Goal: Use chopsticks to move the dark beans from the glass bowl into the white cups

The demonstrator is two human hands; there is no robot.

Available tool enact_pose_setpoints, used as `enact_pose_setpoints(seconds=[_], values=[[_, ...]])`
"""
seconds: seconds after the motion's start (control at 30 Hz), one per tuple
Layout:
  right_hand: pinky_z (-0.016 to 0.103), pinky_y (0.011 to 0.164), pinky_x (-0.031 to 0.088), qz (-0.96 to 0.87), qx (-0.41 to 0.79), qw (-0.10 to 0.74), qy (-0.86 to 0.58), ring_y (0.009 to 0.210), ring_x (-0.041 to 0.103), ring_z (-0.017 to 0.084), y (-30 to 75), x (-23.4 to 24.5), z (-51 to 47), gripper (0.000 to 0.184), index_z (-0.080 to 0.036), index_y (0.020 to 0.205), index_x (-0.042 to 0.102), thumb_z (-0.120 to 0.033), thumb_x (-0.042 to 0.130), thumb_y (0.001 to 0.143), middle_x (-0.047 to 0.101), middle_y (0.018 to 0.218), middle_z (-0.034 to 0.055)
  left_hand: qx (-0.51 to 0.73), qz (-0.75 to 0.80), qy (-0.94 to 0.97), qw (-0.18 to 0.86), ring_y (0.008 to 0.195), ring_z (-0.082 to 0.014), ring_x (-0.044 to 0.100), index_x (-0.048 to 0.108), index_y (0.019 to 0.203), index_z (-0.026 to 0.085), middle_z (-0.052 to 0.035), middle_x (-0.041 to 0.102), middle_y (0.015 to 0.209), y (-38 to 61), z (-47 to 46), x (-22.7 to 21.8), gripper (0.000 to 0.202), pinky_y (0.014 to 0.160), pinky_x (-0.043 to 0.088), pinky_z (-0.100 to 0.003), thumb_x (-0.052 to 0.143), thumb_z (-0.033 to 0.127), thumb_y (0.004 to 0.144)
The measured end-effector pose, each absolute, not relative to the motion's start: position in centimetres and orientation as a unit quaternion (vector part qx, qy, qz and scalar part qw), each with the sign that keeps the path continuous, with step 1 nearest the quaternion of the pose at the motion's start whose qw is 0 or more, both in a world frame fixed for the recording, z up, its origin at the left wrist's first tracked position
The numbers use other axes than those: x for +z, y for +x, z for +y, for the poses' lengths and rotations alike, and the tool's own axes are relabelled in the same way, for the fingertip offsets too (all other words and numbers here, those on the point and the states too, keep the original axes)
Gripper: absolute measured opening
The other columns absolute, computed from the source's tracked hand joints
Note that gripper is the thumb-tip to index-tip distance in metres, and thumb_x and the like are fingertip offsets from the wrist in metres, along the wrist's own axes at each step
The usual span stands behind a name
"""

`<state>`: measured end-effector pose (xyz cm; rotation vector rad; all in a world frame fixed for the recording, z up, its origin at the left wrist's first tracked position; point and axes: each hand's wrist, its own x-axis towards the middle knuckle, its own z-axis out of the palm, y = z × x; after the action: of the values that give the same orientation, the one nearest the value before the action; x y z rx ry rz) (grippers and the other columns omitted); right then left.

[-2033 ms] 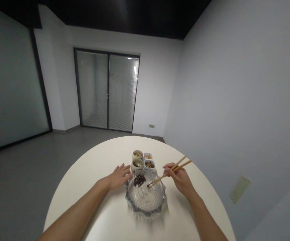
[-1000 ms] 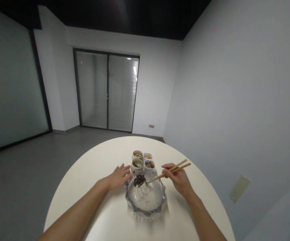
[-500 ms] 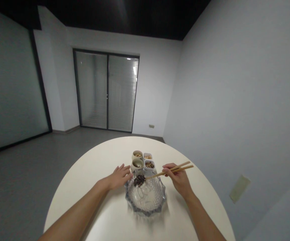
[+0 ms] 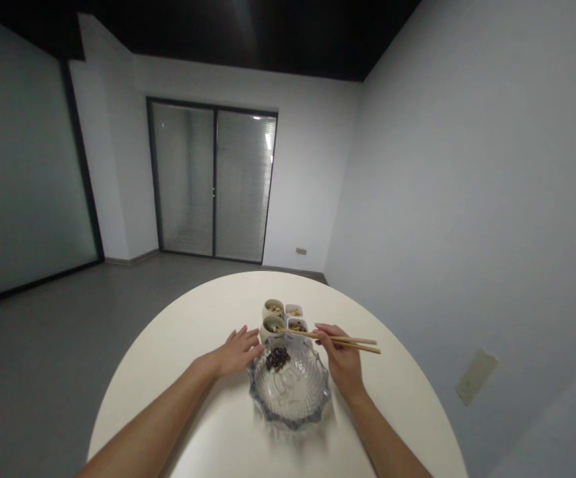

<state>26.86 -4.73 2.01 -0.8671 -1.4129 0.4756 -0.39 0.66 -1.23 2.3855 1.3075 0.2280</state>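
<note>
Your right hand (image 4: 340, 355) is grasping a pair of wooden chopsticks (image 4: 338, 340) between thumb and fingers, in the usual two-stick hold. This grip keeps the hand back from the vessels and lets the tips work at a distance. The chopsticks lie nearly level and reach past the far rim of the cut-glass bowl (image 4: 288, 415), with their tips at the near round cup (image 4: 271, 326). The view is too small to tell whether the tips hold anything.

Your left hand (image 4: 235, 355) is released, palm down with the fingers spread, and holds nothing. It lies just left of the bowl, at the rim, where it appears placed to steady the bowl; you cannot tell from this view whether it touches the glass.

Inside the bowl, a heap of dark beans (image 4: 278, 359) lies against the far left wall. Just beyond the far rim, the near round cup, a far round cup (image 4: 273, 309), a far square white dish (image 4: 293, 311) and a near square white dish (image 4: 297, 325) stand in a tight group, each holding small pieces of food. This grouping keeps all four close to the bowl. The bowl stands on a round white desk (image 4: 168, 345).
</note>
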Motion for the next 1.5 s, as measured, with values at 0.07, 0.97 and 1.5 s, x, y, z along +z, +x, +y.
enact_pose_setpoints(seconds=[0.07, 0.97, 1.5], values=[[0.028, 0.068, 0.056, -0.627, 0.209, 0.644, -0.386, 0.075, 0.064, 0.016, 26.9, 1.9, -4.6, 0.025, -0.017, 0.093, 0.072, -0.040, 0.066, 0.084, 0.069, 0.087, 0.0064, 0.082, 0.470, 0.854, 0.208, 0.143, -0.0339, 0.005, 0.044, 0.141, 0.028, -0.0044, 0.019, 0.155, -0.4, 0.6, -1.1, 0.061, 0.113, 0.005, -0.057, 0.017, 0.063, 0.098], [0.022, 0.055, 0.050, -0.665, 0.253, 0.557, -0.428, 0.062, 0.061, 0.014, 29.0, 2.7, -4.6, 0.036, -0.013, 0.080, 0.069, -0.050, 0.065, 0.080, 0.067, 0.069, 0.0071, 0.085, 0.470, 0.856, 0.200, 0.143, -0.0337, 0.007, 0.045, 0.140, 0.029, -0.0029, 0.020, 0.155, -0.7, 1.0, -1.9, 0.058, 0.113, 0.007, -0.058, 0.018, 0.061, 0.099], [0.027, 0.068, 0.053, -0.710, 0.235, 0.522, -0.410, 0.076, 0.065, 0.018, 28.3, 3.2, -5.7, 0.027, -0.018, 0.088, 0.073, -0.043, 0.066, 0.083, 0.070, 0.085, 0.0073, 0.080, 0.473, 0.854, 0.201, 0.143, -0.0339, 0.006, 0.045, 0.139, 0.028, -0.0041, 0.020, 0.155, -0.6, 1.0, -1.7, 0.059, 0.113, 0.006, -0.058, 0.018, 0.062, 0.099]])
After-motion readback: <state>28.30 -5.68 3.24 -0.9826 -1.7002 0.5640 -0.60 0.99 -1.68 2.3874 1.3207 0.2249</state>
